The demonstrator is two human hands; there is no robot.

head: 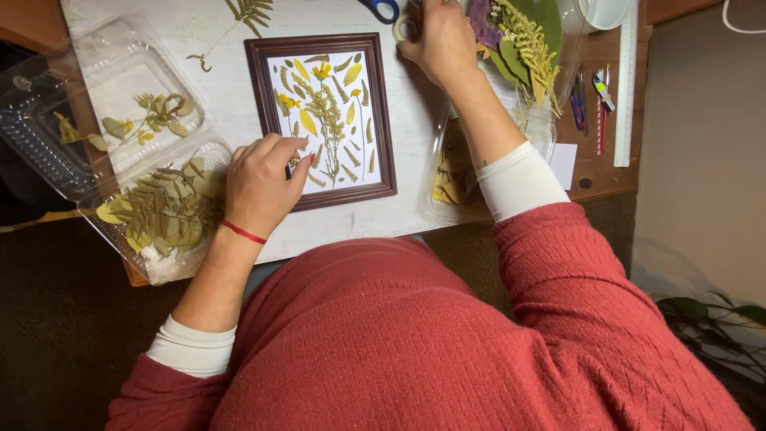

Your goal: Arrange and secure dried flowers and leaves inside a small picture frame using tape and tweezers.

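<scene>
Red sweater [415, 343], white worktop [415, 104], brown carpet [64, 319].

White-topped table [415, 203], wood showing along its right edge. Dark-framed pressed-flower picture [323, 120] at centre. Clear plastic clamshell trays [96, 104] with dried leaves on left edge. Loose fern sprig [247, 12] and blue-handled scissors [381, 8] at far edge. White ruler [626, 80] and small snips [578, 104] at right edge.
</scene>
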